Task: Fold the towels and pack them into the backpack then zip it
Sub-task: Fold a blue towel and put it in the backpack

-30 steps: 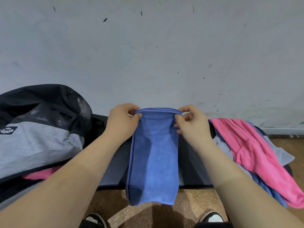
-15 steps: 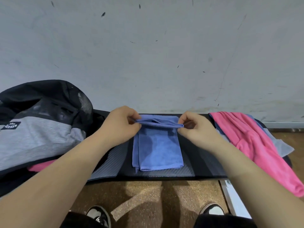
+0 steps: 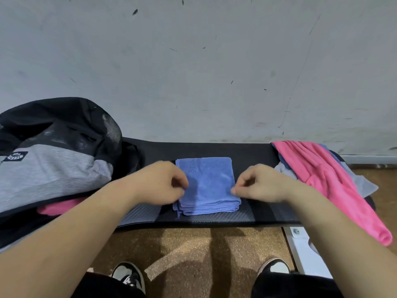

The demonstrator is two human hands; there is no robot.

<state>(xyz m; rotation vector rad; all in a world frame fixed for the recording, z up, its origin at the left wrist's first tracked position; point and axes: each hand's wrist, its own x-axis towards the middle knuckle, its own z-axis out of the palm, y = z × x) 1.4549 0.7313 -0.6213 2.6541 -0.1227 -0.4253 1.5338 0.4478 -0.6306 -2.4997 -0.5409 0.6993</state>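
item: blue towel [image 3: 207, 186], folded into a compact rectangle of several layers, lying flat at the centre of the black padded surface [image 3: 253, 153]. stacked edges show along its 6 o'clock side; faint embossed lettering near its 11 o'clock corner. soft pile, no loose corner sticking out.

left hand [image 3: 160, 182]: at the towel's 9 o'clock edge, fingers curled and touching it; whether the grip pinches the cloth or only rests on it cannot be told.

right hand [image 3: 260, 182]: at the towel's 3 o'clock edge, thumb and forefinger drawn together at the lower corner; whether cloth is caught between them cannot be told.

step in hand, by judgement: the fold of this towel looks finished and is being squared off.

next move calls for: lifting the bundle from both sides so the layers stay together, and carrying it toward 9 o'clock into the backpack [image 3: 53, 160], black and grey, with pink cloth showing below its grey panel.

remaining: pink towel [image 3: 335, 186] and others heaped unfolded at 3 o'clock.
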